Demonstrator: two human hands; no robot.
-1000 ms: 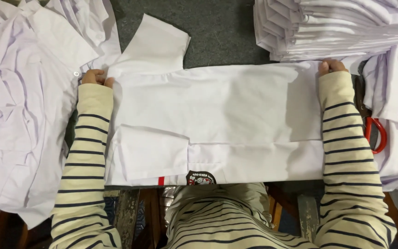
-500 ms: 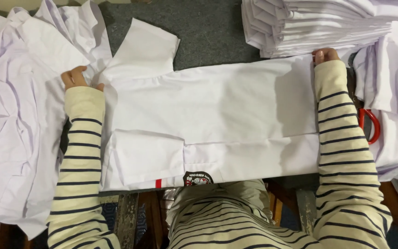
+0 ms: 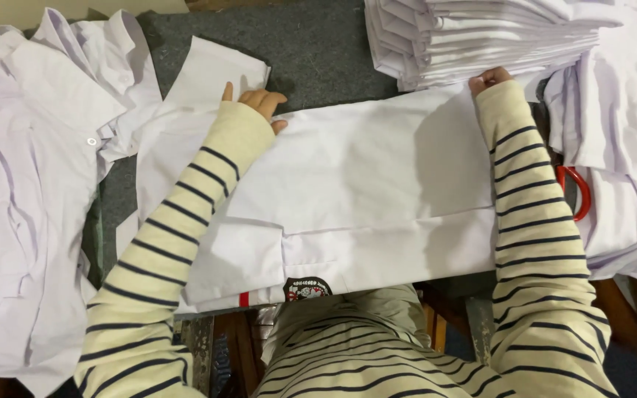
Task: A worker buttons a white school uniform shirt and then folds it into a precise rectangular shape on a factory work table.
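White cotton shirt (image 3: 363,184) lies flat across the table before me. My left hand (image 3: 259,103) rests open-fingered on its edge at 11 o'clock; my right hand (image 3: 488,77) pinches its corner at 1 o'clock, beside folded shirts (image 3: 481,33). Red scissors (image 3: 580,191) sit at 3 o'clock.

Only a curved red handle of a pair of scissors (image 3: 578,193) shows, just right of the flat white cotton shirt (image 3: 363,184); its blades lie hidden under loose white fabric. The striped cuffs cover most of both hands. The shirt's small round chest badge is too small to make out.
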